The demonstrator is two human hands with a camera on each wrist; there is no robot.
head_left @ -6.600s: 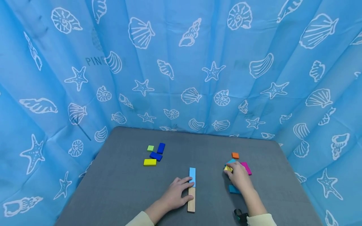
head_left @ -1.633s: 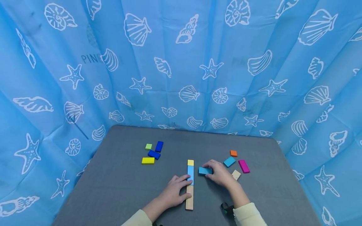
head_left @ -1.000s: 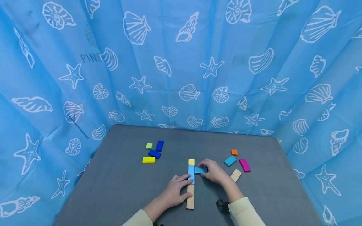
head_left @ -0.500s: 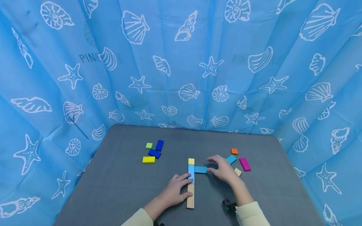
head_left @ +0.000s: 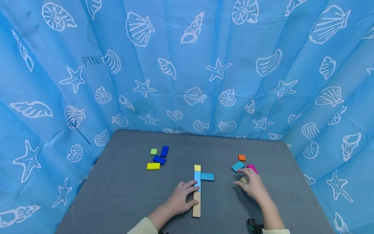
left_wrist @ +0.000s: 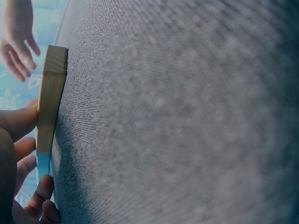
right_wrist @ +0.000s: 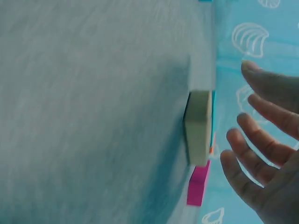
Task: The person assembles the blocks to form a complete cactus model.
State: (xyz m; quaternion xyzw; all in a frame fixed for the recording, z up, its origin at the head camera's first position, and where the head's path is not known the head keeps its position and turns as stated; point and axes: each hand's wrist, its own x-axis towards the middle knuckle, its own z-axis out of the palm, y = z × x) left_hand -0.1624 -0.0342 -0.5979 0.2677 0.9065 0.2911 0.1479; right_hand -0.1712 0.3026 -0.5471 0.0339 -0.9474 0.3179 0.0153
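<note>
A column of blocks lies flat in the head view: a yellow square block [head_left: 197,168] at the far end, a light blue block [head_left: 197,178], then a plain wooden block [head_left: 196,209] nearest me. My left hand [head_left: 179,199] rests on it, fingertips on the light blue block and thumb at the wooden one. From the column's right side juts a teal block [head_left: 207,177]. My right hand [head_left: 253,188] hovers, fingers apart, over a pale wooden block [head_left: 243,179], partly hidden by it. In the right wrist view, that hand's fingers stand apart from the pale block [right_wrist: 198,126].
Beyond the right hand lie a turquoise block [head_left: 237,166], an orange block [head_left: 242,158] and a magenta block [head_left: 252,168]. Left of the column are a green block [head_left: 153,151], two dark blue blocks [head_left: 159,160] and a yellow oblong block [head_left: 153,166]. A shell-patterned curtain [head_left: 187,81] surrounds the grey table [head_left: 131,191].
My right hand set the yellow square block at the column's far end, slid the teal block against its side, let go and moved right over the pale block. The left hand stayed on the column.
</note>
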